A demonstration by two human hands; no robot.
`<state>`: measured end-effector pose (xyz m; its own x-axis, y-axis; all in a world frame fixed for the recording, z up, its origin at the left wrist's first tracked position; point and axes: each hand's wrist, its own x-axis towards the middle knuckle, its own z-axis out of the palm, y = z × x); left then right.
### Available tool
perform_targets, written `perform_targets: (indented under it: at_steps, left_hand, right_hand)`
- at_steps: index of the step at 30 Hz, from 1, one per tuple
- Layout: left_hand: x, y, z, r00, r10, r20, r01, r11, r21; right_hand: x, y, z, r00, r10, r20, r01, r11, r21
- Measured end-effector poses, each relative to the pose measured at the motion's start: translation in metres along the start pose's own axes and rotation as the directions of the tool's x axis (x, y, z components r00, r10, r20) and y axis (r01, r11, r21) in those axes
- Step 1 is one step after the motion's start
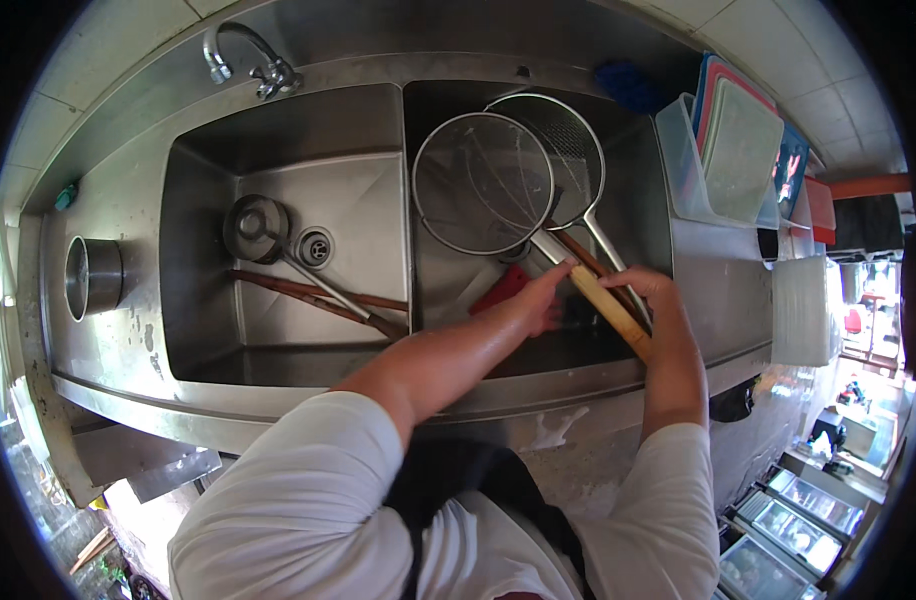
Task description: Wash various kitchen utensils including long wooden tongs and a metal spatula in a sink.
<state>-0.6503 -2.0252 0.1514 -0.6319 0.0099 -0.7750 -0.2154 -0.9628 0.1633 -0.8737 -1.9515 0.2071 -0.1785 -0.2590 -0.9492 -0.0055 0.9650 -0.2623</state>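
Observation:
Over the right sink basin (pixel 448 290), a round mesh strainer (pixel 478 180) with a pale wooden handle lies across a second mesh strainer (pixel 576 150) with a metal handle. My right hand (pixel 650 292) is closed round the handles from the right, its fingers over the wooden one. From the left, my left hand (pixel 540 302) pinches the wooden handle close to where it meets the metal neck; its lower fingers are curled and partly hidden. A darker brown handle runs beneath the pale one. Beside my left wrist is a red object (pixel 498 290), partly covered.
A ladle (pixel 258 228) and brown wooden handles (pixel 313 290) lie in the left basin by the drain (pixel 314 246). The faucet (pixel 268 75) stands behind. A metal pot (pixel 93 278) sits on the left counter, a plastic bin (pixel 683 175) with boards on the right, and a blue cloth (pixel 628 86) at the back.

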Motion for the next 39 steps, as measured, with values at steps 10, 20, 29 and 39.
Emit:
perform_targets:
  at_steps: [10,20,29,39]
  left_hand:
    - [0.1,-0.015,0.025,0.937,0.347,0.042,-0.265,0.783,-0.562]
    - [-0.05,-0.063,0.109,0.91,0.34,0.236,-0.207,0.867,-0.453]
    - [-0.234,-0.105,0.078,0.896,0.356,0.264,-0.285,0.919,-0.273]
    - [-0.31,-0.074,-0.051,0.913,0.339,0.227,-0.215,0.873,-0.438]
  right_hand:
    - [-0.036,0.003,0.027,0.968,-0.245,0.056,0.243,0.969,0.036]
    - [-0.212,0.049,0.071,0.883,-0.428,-0.192,0.414,0.904,-0.109]
    - [-0.34,0.078,0.195,0.815,-0.477,-0.329,0.501,0.865,-0.011]
    - [-0.293,0.024,0.297,0.841,-0.515,-0.165,0.502,0.857,-0.116]
